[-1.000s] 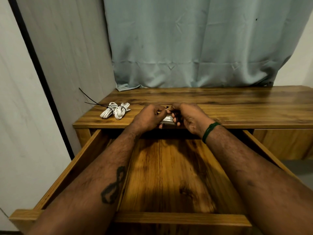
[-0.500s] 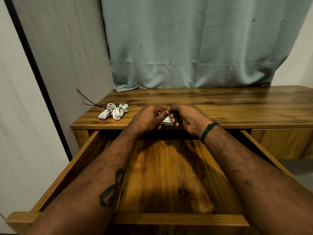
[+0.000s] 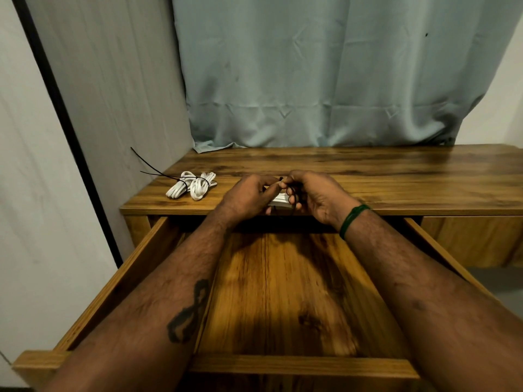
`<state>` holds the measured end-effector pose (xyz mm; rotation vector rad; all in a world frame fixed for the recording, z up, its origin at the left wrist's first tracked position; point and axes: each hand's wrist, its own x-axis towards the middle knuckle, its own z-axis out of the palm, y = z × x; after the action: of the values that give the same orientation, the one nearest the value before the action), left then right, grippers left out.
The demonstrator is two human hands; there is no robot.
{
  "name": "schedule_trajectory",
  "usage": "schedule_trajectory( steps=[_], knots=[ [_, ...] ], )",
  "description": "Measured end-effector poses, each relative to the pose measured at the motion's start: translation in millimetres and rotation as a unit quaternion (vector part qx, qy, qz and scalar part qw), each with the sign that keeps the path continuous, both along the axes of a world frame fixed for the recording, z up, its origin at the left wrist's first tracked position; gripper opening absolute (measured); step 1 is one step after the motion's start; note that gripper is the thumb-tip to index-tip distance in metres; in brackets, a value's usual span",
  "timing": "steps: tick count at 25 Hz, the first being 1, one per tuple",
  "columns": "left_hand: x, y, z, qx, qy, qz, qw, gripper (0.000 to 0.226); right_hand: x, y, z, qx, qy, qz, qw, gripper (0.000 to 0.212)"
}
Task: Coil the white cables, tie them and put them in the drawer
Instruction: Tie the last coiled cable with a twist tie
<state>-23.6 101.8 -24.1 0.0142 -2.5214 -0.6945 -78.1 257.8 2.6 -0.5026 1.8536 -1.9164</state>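
A coiled white cable (image 3: 280,200) sits between my two hands at the front edge of the wooden desk top (image 3: 396,182). My left hand (image 3: 249,198) grips the coil, its thumb and forefinger meeting my right hand's fingertips above it. My right hand (image 3: 314,193) pinches a thin black tie (image 3: 291,195) looped round the coil. Two more white coils (image 3: 192,188), each bound with a black tie whose long tail sticks out to the left, lie on the desk's left end. Below my forearms the open wooden drawer (image 3: 283,292) holds nothing that I can see.
A grey wall panel (image 3: 113,94) stands left of the desk, and a pale blue curtain (image 3: 325,72) hangs behind it. The drawer's front rail (image 3: 300,366) is nearest me. A shut drawer front (image 3: 469,236) is at the right.
My hands have stayed in place around the coil, with only small finger movements at the tie. The view has shifted slightly.
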Motion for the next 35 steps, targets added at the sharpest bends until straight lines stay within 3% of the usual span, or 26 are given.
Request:
schedule_trajectory(
  steps=[6, 14, 19, 35],
  knots=[
    [2.0, 1.7, 0.9, 0.029, -0.012, -0.008, 0.999, 0.027, 1.5, 2.2, 2.7, 0.008, -0.004, 0.008, 1.000, 0.017],
    [1.1, 0.4, 1.1, -0.023, -0.002, 0.006, 1.000, 0.028, -0.6, 0.7, 1.2, 0.000, -0.010, 0.005, 1.000, 0.017],
    [0.4, 0.1, -0.8, 0.011, 0.003, -0.009, 1.000, 0.026, 0.8, 2.7, 2.9, 0.008, -0.010, 0.018, 1.000, 0.018],
    [7.7, 2.8, 6.9, -0.062, -0.014, 0.022, 0.998, 0.026, -4.5, 5.3, 1.8, -0.001, -0.053, 0.055, 0.997, 0.023]
  ],
)
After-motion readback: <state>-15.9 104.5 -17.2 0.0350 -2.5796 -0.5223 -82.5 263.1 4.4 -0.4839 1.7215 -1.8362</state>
